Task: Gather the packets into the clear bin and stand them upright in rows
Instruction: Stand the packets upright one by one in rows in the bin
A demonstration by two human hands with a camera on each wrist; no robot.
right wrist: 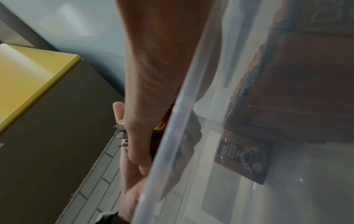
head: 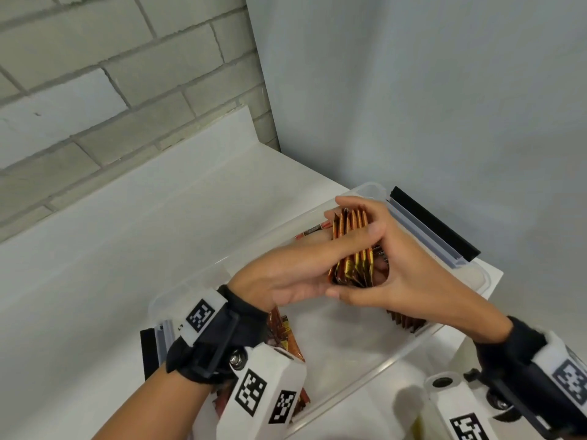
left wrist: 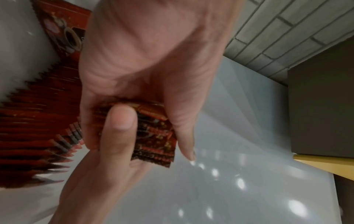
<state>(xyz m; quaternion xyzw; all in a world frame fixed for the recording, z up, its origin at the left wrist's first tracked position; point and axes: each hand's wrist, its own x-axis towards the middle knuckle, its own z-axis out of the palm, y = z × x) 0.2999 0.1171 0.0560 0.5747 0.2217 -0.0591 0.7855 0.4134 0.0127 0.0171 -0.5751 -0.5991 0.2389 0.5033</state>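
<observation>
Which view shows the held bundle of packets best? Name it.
The head view: the bundle of packets shows between both hands over the clear bin. The left wrist view shows one blurred end; the right wrist view hides most of it.

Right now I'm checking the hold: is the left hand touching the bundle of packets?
Touching. The left wrist view shows the left hand with its thumb pressed against the bundle of packets.
</observation>
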